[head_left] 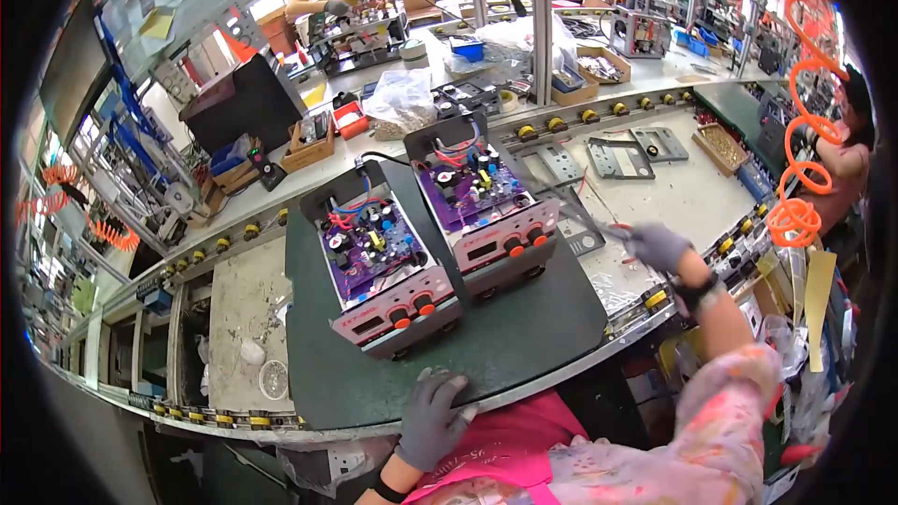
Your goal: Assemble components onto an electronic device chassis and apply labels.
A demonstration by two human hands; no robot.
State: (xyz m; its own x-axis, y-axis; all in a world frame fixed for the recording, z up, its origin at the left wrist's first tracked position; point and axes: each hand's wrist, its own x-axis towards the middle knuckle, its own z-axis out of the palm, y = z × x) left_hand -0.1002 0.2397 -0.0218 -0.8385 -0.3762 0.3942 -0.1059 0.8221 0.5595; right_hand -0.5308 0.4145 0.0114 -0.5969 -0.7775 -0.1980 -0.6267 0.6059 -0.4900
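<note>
Two open power-supply-like units stand side by side on a dark green board (524, 346). The left unit (383, 266) and the right unit (482, 196) each show a purple circuit board, red and blue wires and a front panel with orange-ringed knobs. My left hand (435, 419), in a grey glove, rests open on the board's near edge, in front of the left unit. My right hand (657, 245), also gloved, is reached out right of the right unit and smeared by motion. A thin tool with a reddish end (619, 227) shows at its fingers; whether they grip it is unclear.
Grey metal plates (619, 159) lie beyond my right hand, with a carton of small parts (720, 148). Roller rails (589, 116) border the line. A small white cup (273, 380) sits left of the board. An orange coiled hose (803, 112) hangs right. Other people work nearby.
</note>
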